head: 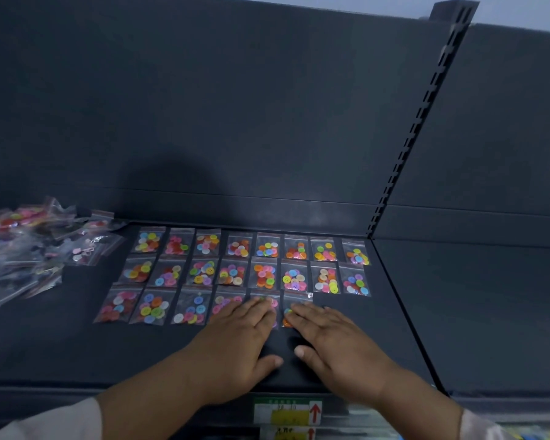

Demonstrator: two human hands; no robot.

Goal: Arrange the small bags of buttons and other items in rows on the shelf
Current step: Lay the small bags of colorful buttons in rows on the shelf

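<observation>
Small clear bags of coloured buttons lie in three rows on the dark shelf (356, 328). The back row (269, 246) and the middle row (264, 276) are full across. The front row (153, 308) runs from the left to the middle. My left hand (235, 341) lies flat, fingers spread, over a front-row bag (275, 304). My right hand (334, 341) lies flat beside it, fingertips pressing on the last front-row bag (294, 300). Neither hand grips anything. A loose pile of unsorted bags (29, 246) sits at the far left.
The shelf's back panel (235, 122) rises behind the rows. A slotted upright post (423, 122) divides this bay from the bay on the right. Price labels (288, 411) with red arrows hang on the front edge. Bare shelf lies right of the front row.
</observation>
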